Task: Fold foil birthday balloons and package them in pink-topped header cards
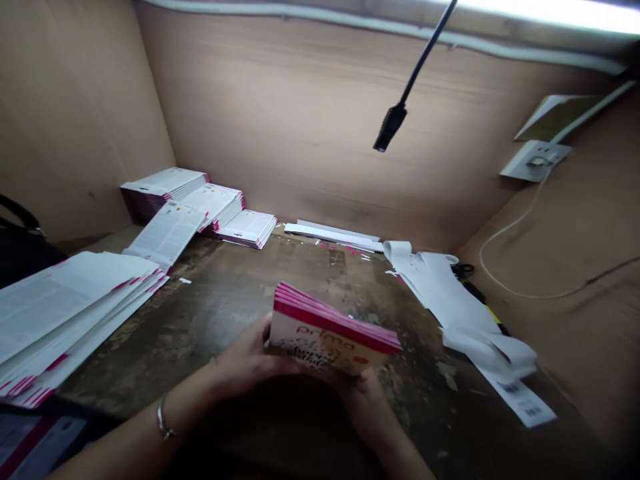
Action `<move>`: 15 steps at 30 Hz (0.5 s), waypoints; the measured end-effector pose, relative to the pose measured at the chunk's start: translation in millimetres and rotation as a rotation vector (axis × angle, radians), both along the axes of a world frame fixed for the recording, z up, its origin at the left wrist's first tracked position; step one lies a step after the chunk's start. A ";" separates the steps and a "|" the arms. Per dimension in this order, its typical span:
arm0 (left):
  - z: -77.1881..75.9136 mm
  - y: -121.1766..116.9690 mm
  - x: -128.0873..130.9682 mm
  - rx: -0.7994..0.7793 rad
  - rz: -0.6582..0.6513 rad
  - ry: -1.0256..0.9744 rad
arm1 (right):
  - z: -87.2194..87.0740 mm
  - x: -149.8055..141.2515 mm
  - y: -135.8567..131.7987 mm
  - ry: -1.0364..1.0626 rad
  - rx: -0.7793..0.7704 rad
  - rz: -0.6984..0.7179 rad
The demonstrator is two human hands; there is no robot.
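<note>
Between my two hands, above the near middle of the table, is a small stack of flat printed cartons [330,327] with a magenta band along the top and "prima" lettering on the front. My left hand [255,357] grips the left end, its thumb across the front. Holding the lower right part is my right hand [357,390], whose fingers are partly hidden in shadow and behind the cartons. The stack stands tilted, its magenta top edges slightly fanned.
Large piles of flat cartons [75,293] lie at the left, with smaller stacks [250,227] against the back wall. A curling paper label strip [460,300] runs along the right, beside black scissors [464,269]. A black cable connector [391,127] hangs overhead. Paper scraps [345,250] litter the table's back.
</note>
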State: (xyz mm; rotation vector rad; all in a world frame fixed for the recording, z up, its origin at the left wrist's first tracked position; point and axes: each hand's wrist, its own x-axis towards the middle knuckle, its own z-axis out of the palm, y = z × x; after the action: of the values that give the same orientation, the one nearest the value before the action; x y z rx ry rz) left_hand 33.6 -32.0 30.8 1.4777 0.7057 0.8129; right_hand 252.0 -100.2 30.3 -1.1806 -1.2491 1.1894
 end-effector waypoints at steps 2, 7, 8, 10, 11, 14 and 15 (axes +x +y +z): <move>-7.0 -9.1 8.9 -0.019 0.005 -0.029 | -7.8 -5.2 -3.8 -0.073 -0.019 0.020; -1.7 -17.3 17.6 -0.093 0.028 -0.111 | 10.2 0.7 -1.5 -0.067 0.014 -0.068; -0.9 -16.9 19.0 -0.150 0.030 -0.130 | 12.9 1.9 1.1 -0.027 0.016 -0.080; -2.0 -14.9 21.3 -0.254 0.078 -0.132 | 12.7 1.8 9.0 0.043 -0.008 -0.061; -3.8 -13.4 21.5 -0.270 0.129 -0.091 | 9.8 0.7 14.2 0.072 -0.034 -0.045; -13.1 -9.3 17.0 -0.010 0.356 0.205 | -7.2 -4.9 31.4 0.093 -0.140 -0.023; -17.1 -8.6 14.2 0.160 0.390 0.324 | -13.8 -6.5 36.5 0.078 -0.172 -0.026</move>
State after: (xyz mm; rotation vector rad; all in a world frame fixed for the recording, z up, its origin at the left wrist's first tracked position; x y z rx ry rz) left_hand 47.8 -40.6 13.7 1.6617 1.2231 0.9494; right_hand 245.5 -63.7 16.5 -1.2590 -1.0873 1.3310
